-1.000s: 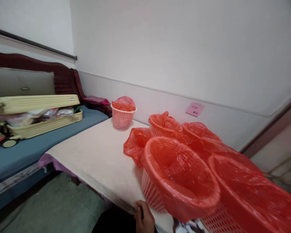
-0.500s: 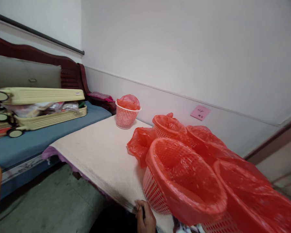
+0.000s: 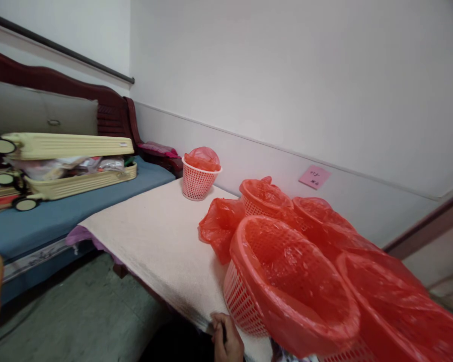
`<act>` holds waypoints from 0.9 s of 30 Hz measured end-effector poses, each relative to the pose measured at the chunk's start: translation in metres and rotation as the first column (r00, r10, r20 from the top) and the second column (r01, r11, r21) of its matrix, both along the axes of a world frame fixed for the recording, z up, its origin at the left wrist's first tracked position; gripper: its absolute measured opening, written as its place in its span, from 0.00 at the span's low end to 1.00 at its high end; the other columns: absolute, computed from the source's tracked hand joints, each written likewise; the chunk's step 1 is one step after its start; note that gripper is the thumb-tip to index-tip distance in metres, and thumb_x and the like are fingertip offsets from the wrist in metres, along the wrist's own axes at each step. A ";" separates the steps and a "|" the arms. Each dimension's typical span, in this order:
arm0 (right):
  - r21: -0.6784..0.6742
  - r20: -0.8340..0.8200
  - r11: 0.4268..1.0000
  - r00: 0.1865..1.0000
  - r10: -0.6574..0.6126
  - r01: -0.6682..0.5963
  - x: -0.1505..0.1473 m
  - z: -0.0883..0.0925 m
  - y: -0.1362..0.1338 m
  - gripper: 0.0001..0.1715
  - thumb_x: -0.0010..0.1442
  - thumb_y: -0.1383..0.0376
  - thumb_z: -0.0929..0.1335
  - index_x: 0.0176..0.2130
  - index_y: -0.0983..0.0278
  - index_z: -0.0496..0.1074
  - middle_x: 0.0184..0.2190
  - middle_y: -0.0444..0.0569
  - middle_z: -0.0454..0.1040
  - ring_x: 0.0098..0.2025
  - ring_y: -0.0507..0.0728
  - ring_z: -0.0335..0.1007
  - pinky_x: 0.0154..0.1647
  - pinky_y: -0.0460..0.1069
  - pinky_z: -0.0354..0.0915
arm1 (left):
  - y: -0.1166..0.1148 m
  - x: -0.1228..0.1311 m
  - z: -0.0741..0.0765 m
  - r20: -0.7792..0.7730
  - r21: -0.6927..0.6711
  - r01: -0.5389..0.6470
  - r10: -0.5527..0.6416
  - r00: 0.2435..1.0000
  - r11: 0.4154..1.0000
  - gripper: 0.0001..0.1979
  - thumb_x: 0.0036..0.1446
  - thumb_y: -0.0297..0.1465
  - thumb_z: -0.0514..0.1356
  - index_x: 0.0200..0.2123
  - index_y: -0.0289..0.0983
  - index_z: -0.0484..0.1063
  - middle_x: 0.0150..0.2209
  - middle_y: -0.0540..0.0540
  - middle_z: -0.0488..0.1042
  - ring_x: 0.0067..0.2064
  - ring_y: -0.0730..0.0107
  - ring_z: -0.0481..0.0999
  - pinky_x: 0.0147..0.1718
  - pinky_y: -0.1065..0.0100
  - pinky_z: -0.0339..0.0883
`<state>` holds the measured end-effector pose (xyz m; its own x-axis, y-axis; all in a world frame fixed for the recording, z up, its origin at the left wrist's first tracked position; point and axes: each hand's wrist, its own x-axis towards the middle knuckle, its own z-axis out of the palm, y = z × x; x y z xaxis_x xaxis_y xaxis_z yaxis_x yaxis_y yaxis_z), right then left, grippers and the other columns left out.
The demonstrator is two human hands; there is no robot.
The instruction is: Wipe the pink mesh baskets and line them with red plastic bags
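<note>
My right hand point(image 3: 228, 338) is at the bottom centre, by the front edge of the cloth-covered table point(image 3: 151, 231). Its fingers are curled closed, and nothing shows between them. Just to its right stands a large pink mesh basket point(image 3: 243, 304), lined with a red plastic bag point(image 3: 298, 271) folded over the rim. A loose part of red bag point(image 3: 221, 226) spreads onto the cloth at its left. Behind and to the right are several more baskets with red bags point(image 3: 392, 296). My left hand is out of view.
A smaller basket with a white rim point(image 3: 198, 181) stands at the table's far end. On the left, a half-open yellow suitcase point(image 3: 79, 186) lies on a blue bed point(image 3: 60, 216). A pink note point(image 3: 314, 177) is on the wall. Patterned material shows under the front baskets.
The view has shifted slightly, so the baskets and note appear a little further right. My right hand keeps its closed shape and its place at the table edge.
</note>
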<state>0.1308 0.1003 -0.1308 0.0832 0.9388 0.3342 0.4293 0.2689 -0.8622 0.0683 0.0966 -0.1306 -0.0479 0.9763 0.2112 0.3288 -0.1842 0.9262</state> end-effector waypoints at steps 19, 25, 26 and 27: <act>-0.018 0.186 0.998 0.981 -0.057 0.062 0.007 0.019 -0.003 0.16 0.67 0.58 0.67 0.52 0.61 0.71 0.52 0.51 0.72 0.47 0.57 0.72 0.47 0.55 0.72 | 0.014 0.002 -0.022 0.030 0.009 0.068 -0.069 0.997 0.998 0.24 0.64 0.34 0.36 0.26 0.42 0.67 0.27 0.43 0.65 0.35 0.59 0.70 0.37 0.63 0.66; -0.039 0.205 0.999 0.979 -0.011 0.020 0.008 0.022 -0.004 0.17 0.67 0.58 0.67 0.53 0.62 0.70 0.52 0.52 0.72 0.48 0.58 0.72 0.47 0.56 0.72 | 0.012 0.006 -0.021 0.051 -0.011 0.044 -0.043 0.998 0.999 0.24 0.64 0.33 0.34 0.25 0.43 0.64 0.26 0.44 0.61 0.35 0.59 0.69 0.38 0.63 0.65; -0.038 0.204 0.999 0.979 -0.002 0.010 0.007 0.022 -0.004 0.17 0.67 0.58 0.67 0.52 0.62 0.70 0.52 0.52 0.72 0.47 0.57 0.72 0.47 0.56 0.72 | 0.011 0.006 -0.019 0.058 -0.010 0.040 -0.039 0.998 0.999 0.22 0.64 0.34 0.36 0.26 0.43 0.65 0.25 0.44 0.62 0.35 0.58 0.70 0.38 0.63 0.66; -0.036 0.201 0.999 0.979 0.007 0.000 0.007 0.022 -0.004 0.17 0.67 0.58 0.67 0.52 0.62 0.70 0.51 0.52 0.72 0.46 0.57 0.73 0.46 0.56 0.72 | 0.011 0.005 -0.018 0.066 -0.007 0.036 -0.036 0.997 0.999 0.20 0.64 0.34 0.39 0.26 0.43 0.66 0.25 0.44 0.63 0.36 0.58 0.70 0.38 0.63 0.66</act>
